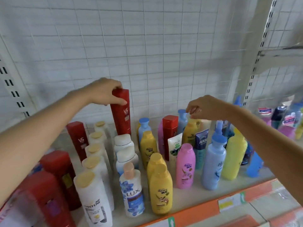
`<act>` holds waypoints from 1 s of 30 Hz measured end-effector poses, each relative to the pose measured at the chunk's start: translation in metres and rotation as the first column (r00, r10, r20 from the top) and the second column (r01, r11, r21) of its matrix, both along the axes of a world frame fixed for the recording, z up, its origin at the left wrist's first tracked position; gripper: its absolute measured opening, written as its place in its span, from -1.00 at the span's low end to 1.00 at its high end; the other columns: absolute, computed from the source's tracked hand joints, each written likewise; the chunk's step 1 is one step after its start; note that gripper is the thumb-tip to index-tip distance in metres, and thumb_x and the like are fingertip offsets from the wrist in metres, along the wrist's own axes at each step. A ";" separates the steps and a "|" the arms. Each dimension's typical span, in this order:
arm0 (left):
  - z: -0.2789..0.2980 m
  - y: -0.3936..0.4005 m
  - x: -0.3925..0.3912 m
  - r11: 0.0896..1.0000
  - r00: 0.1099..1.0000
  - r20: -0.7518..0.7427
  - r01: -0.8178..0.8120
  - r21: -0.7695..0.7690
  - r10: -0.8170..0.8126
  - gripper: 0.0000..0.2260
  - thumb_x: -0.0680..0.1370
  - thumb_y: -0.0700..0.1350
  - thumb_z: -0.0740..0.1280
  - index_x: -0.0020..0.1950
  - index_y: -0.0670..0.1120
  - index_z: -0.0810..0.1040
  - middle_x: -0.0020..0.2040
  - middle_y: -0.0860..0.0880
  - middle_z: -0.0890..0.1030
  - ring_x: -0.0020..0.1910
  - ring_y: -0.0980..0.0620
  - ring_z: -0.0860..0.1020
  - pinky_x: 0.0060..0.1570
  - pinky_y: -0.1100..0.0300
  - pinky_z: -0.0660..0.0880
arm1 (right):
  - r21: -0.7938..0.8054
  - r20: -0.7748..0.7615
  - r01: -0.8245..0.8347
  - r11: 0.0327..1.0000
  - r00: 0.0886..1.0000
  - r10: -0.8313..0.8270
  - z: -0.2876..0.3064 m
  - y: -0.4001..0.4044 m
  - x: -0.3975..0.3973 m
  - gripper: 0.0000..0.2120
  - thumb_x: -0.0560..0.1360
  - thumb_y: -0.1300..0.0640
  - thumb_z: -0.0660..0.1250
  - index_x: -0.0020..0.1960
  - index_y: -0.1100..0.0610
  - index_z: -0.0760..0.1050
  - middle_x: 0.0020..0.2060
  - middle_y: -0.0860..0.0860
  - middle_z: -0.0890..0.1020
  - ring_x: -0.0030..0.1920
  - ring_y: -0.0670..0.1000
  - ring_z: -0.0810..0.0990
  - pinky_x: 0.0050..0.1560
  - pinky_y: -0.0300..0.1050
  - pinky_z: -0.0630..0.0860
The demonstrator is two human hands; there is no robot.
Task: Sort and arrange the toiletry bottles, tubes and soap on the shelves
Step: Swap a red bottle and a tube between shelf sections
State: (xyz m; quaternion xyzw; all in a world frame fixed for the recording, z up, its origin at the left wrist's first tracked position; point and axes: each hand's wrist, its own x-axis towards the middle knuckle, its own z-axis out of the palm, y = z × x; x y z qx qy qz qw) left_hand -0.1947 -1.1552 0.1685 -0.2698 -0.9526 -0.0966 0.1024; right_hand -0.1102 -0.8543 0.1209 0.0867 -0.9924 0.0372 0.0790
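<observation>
Gripping the cap end of a tall red VS bottle (122, 115) — left hand (105, 91), fingers curled over the top, thumb down the front face. Bottle at the back of the shelf (193, 198), long axis close to vertical, top leaning slightly left, cap up, label facing the camera. Whether its base touches the shelf hidden behind the white bottles (123, 145) in front.

Right hand (202, 108) hovering above the back row on the right, fingers loosely curled, holding nothing, fingertips just beside the cap of a blue bottle (182, 121). Contact not clear.

Standing upright, caps up, in rough rows running front to back: red VS bottles (77, 139) far left; white Pantene bottles (94, 199) with gold caps next; a Lux bottle (132, 190) at the front; yellow bottles (160, 192) to its right; then a pink bottle (185, 167), a light blue bottle (213, 164), a pale yellow bottle (233, 155). Behind these, another red bottle (170, 135) and two tubes (175, 145) set on their caps — crimped ends up. Orange price rail (196, 210) along the shelf front; white wire grid (147, 54) behind.
</observation>
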 end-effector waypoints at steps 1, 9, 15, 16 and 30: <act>0.012 0.006 0.008 1.000 0.999 -0.048 0.000 0.024 0.001 -0.69 0.38 0.07 0.45 0.01 -0.04 0.50 -0.17 -0.01 0.56 -0.36 -0.06 0.61 -0.23 0.11 0.54 | -0.006 -0.013 0.009 1.000 1.000 -0.009 0.003 0.011 0.002 -0.76 0.48 0.17 0.30 0.14 0.12 0.54 0.02 0.03 0.64 0.10 0.04 0.56 0.11 -0.17 0.40; 0.030 0.113 0.037 0.988 0.984 -0.159 0.101 0.121 -0.081 -0.66 0.41 0.08 0.42 0.09 -0.05 0.52 -0.06 0.01 0.54 -0.29 0.13 0.48 -0.12 0.16 0.43 | -0.022 -0.039 0.095 0.995 0.995 -0.095 0.027 0.126 0.026 -0.75 0.48 0.14 0.33 0.15 0.14 0.54 0.06 0.05 0.63 0.11 0.03 0.55 0.10 -0.23 0.36; 0.026 0.184 0.042 0.985 0.986 -0.141 0.111 0.129 -0.093 -0.67 0.41 0.12 0.41 0.04 -0.05 0.53 -0.08 -0.03 0.58 -0.33 0.05 0.56 -0.15 0.10 0.51 | 0.009 0.020 0.184 0.983 0.983 -0.184 0.012 0.205 0.032 -0.76 0.49 0.13 0.32 0.15 0.12 0.54 0.04 0.05 0.62 -0.05 -0.08 0.47 -0.17 -0.39 0.32; 0.027 0.193 0.043 0.986 0.986 -0.138 0.114 0.124 -0.096 -0.68 0.41 0.11 0.41 0.04 -0.05 0.53 -0.08 -0.03 0.58 -0.33 0.03 0.57 -0.17 0.09 0.52 | 0.009 0.044 0.185 0.983 0.982 -0.185 0.006 0.213 0.030 -0.75 0.49 0.12 0.31 0.16 0.11 0.53 0.05 0.04 0.61 -0.02 -0.07 0.49 -0.13 -0.37 0.33; 0.021 0.250 0.057 0.996 0.980 -0.197 0.053 0.074 -0.037 -0.63 0.42 0.11 0.39 0.13 -0.07 0.52 0.01 -0.05 0.59 -0.04 -0.03 0.51 -0.06 0.14 0.43 | -0.056 0.173 0.107 0.993 0.980 -0.096 -0.042 0.242 -0.009 -0.69 0.51 0.06 0.29 0.23 0.08 0.47 -0.02 -0.03 0.53 -0.06 -0.09 0.43 -0.19 -0.37 0.31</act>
